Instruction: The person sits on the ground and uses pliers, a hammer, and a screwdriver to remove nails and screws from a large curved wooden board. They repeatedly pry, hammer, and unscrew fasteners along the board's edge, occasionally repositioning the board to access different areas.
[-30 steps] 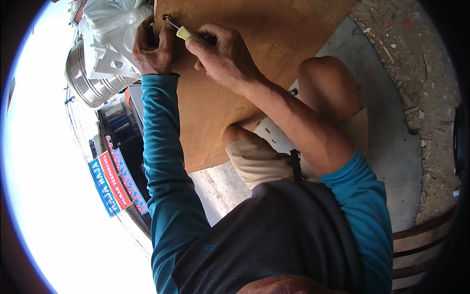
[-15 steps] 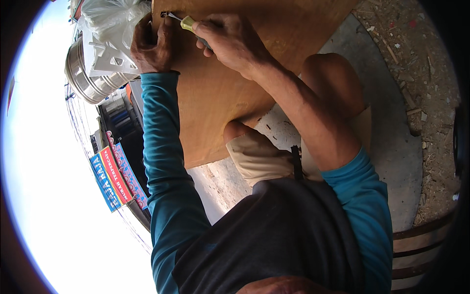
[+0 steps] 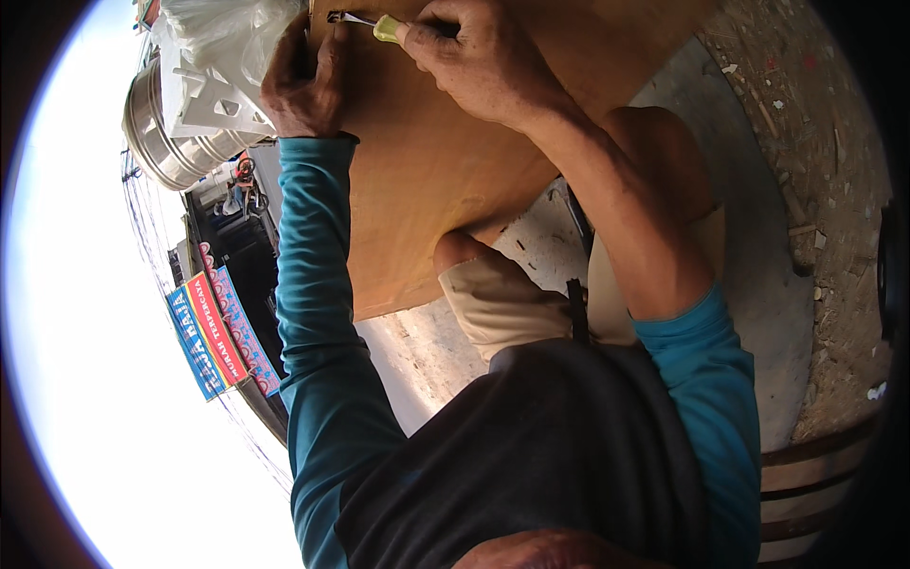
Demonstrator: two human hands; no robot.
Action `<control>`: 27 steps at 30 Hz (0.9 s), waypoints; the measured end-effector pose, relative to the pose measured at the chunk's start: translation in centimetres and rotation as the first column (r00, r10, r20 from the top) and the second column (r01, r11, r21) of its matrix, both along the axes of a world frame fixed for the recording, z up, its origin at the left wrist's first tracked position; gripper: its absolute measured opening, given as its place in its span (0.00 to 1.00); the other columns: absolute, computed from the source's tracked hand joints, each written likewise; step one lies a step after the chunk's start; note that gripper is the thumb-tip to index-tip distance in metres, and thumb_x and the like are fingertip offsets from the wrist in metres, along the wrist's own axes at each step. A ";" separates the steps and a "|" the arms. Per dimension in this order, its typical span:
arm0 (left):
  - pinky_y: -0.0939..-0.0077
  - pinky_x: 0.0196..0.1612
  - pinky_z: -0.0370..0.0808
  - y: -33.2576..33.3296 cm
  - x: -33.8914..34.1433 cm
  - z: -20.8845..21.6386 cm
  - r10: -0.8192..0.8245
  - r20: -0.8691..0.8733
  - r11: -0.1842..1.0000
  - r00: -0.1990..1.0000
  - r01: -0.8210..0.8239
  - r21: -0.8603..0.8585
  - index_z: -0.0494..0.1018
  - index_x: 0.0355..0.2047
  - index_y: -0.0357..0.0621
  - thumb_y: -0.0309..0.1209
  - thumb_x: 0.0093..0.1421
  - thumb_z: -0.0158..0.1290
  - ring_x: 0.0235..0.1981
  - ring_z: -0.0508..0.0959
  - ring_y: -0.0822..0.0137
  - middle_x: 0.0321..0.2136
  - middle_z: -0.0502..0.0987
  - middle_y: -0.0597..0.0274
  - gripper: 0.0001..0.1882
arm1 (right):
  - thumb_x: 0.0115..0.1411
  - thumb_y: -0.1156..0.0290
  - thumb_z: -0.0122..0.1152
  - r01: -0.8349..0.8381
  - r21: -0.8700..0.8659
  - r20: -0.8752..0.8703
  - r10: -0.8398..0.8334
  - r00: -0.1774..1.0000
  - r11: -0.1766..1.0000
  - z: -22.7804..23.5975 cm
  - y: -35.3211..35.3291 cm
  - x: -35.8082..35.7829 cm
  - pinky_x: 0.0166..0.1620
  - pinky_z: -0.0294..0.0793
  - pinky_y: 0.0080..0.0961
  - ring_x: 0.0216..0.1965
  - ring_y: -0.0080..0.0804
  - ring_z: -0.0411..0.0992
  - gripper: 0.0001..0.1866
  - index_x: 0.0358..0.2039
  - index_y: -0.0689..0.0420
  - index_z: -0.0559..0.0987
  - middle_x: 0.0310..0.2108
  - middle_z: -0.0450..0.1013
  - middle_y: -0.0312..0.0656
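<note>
The wooden panel (image 3: 417, 180) meets one bare knee (image 3: 459, 248), presumably braced there. The right hand (image 3: 488, 62) is closed around the handle of a tool (image 3: 386, 28), blade at a small slot (image 3: 335, 16) near the panel's edge. The left hand (image 3: 308, 85) straddles that edge, probably steadying it; finger closure cannot be told. Blade tip indistinct; panel top cut off. Beyond, white sheeting (image 3: 194, 81) partly hides a metal drum (image 3: 152, 133).

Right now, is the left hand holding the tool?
No, the right hand grips the yellow-handled tool, while the left hand is by the edge of the board.
</note>
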State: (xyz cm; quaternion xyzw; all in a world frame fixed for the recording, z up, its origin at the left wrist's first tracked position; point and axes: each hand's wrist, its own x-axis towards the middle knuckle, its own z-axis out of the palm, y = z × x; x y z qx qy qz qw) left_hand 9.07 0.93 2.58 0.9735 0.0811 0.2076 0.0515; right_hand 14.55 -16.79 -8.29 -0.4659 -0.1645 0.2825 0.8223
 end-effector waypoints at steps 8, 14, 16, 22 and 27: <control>0.75 0.49 0.78 0.2 -0.2 -0.4 0.069 -0.023 0.992 0.997 -0.071 -0.106 0.77 0.53 0.33 0.34 0.64 0.65 0.44 0.83 0.68 0.44 0.84 0.53 0.22 | 0.62 0.62 0.64 0.390 -0.230 0.472 -0.248 0.846 0.892 -0.1 0.6 -0.8 0.30 0.77 0.41 0.25 0.48 0.77 0.12 0.32 0.59 0.80 0.23 0.77 0.49; 0.75 0.49 0.77 2.2 -0.1 -0.7 -0.106 0.026 0.976 0.994 0.108 -0.188 0.76 0.53 0.33 0.31 0.64 0.65 0.45 0.82 0.68 0.44 0.83 0.51 0.21 | 0.60 0.63 0.64 0.548 -0.118 0.633 -0.362 0.684 0.828 1.1 -0.8 0.0 0.33 0.78 0.42 0.28 0.47 0.77 0.11 0.31 0.59 0.80 0.27 0.78 0.46; 0.72 0.50 0.78 0.8 -0.1 -0.4 -0.027 0.019 0.990 0.999 0.029 -0.136 0.77 0.53 0.38 0.37 0.62 0.67 0.44 0.83 0.64 0.43 0.84 0.51 0.23 | 0.60 0.64 0.65 0.564 -0.092 0.667 -0.370 0.647 0.821 0.8 -0.9 0.2 0.33 0.77 0.41 0.29 0.47 0.77 0.10 0.31 0.59 0.80 0.28 0.78 0.45; 0.65 0.46 0.81 0.5 -0.4 -0.3 0.067 0.022 0.998 0.998 -0.067 0.014 0.79 0.51 0.46 0.45 0.59 0.67 0.42 0.85 0.53 0.40 0.85 0.51 0.24 | 0.60 0.66 0.67 0.548 -0.084 0.739 -0.317 0.595 0.832 1.0 -0.7 1.1 0.32 0.77 0.40 0.28 0.46 0.77 0.08 0.32 0.57 0.81 0.28 0.78 0.45; 0.63 0.46 0.81 0.4 -0.5 -0.1 0.071 0.029 0.997 0.997 -0.071 -0.009 0.80 0.50 0.46 0.48 0.58 0.67 0.43 0.85 0.51 0.40 0.85 0.49 0.26 | 0.60 0.67 0.67 0.584 -0.039 0.793 -0.331 0.512 0.811 1.3 -0.7 1.2 0.30 0.77 0.40 0.27 0.46 0.77 0.08 0.34 0.56 0.81 0.29 0.78 0.43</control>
